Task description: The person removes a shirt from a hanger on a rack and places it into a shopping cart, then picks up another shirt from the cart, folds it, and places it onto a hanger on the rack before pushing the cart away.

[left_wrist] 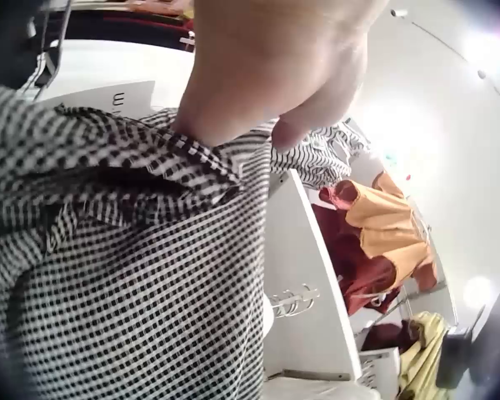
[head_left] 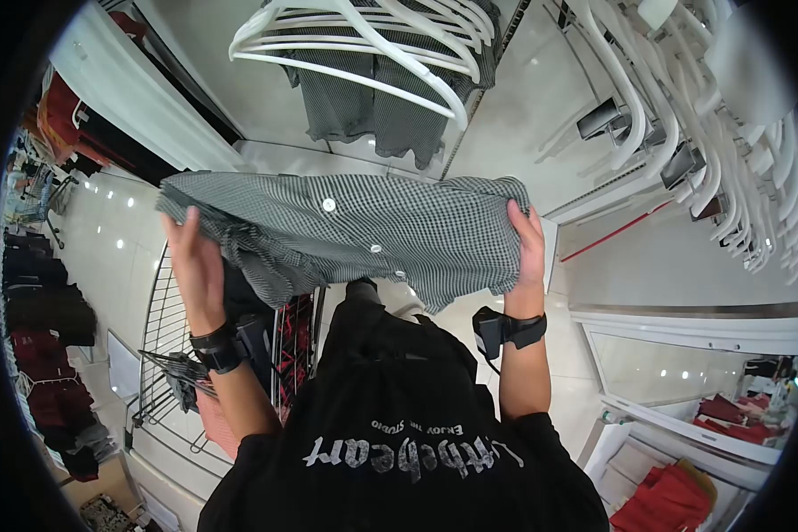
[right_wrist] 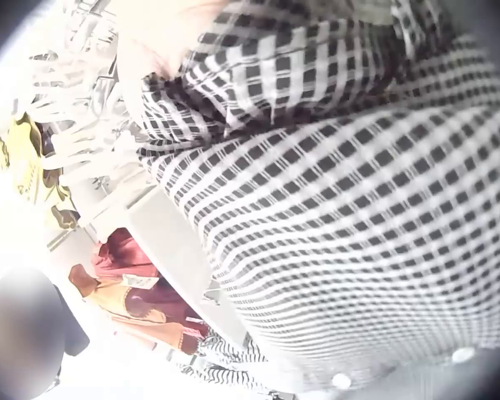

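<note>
A black-and-white checked shirt (head_left: 434, 226) with white buttons (head_left: 329, 205) is stretched out sideways in front of the body. Its left end is held by my left hand (head_left: 199, 275), two fingers pointing up along the cloth. At the other end my right hand (head_left: 531, 253) grips the edge, thumb on the near face and the other fingers hidden behind. In the left wrist view the left hand (left_wrist: 267, 71) presses into a bunched fold of the shirt (left_wrist: 150, 308). The right wrist view has the shirt (right_wrist: 358, 225) gathered under a washed-out, overexposed right hand (right_wrist: 154, 37).
Beyond the shirt, similar checked garments (head_left: 337, 97) hang below white hangers (head_left: 363, 66). More white hangers (head_left: 634, 97) line a rail at right. A wire cart (head_left: 155, 310) holding cloth stands by the left arm. Red clothes (head_left: 661, 501) lie in a bin at lower right.
</note>
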{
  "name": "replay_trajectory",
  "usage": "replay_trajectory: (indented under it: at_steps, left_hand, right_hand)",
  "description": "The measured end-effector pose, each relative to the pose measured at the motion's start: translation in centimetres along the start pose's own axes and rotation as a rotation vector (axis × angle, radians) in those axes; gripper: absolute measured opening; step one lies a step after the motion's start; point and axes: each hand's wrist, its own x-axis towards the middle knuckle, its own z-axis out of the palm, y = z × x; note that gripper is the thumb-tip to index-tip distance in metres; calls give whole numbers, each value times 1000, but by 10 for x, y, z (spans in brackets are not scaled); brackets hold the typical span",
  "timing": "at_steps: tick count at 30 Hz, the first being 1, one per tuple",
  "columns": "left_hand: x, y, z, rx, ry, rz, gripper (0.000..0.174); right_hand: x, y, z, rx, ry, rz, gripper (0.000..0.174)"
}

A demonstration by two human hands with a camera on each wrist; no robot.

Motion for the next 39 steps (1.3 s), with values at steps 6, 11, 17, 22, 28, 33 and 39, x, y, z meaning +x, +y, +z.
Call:
replay_trajectory:
  at_steps: [6,11,17,22,28,33,39]
  left_hand:
    - [-5,-32,3,890,136,155,48]
    - [-43,-15,65,998,-471,596,12]
    - [-106,-75,83,961,-1241,649,35]
    - [-105,-101,79,928,-1069,675,37]
    - [-81,-99,65,904,-410,971,37]
    - [-60,-58,104,983,-300,1040,38]
    - [-55,-91,137,632,-695,674,24]
  right_hand:
    - [10,11,14,-130,-43,33,49]
    - [9,18,52,-62,-169,71,53]
    - [-7,19,99,113,-223,98,53]
    - [-3,30,107,341,-331,206,55]
    - [-11,21,104,283,-271,198,57]
    - [-19,-4,105,147,-254,-8,60]
    - [-33,-32,99,-131,12,-453,76]
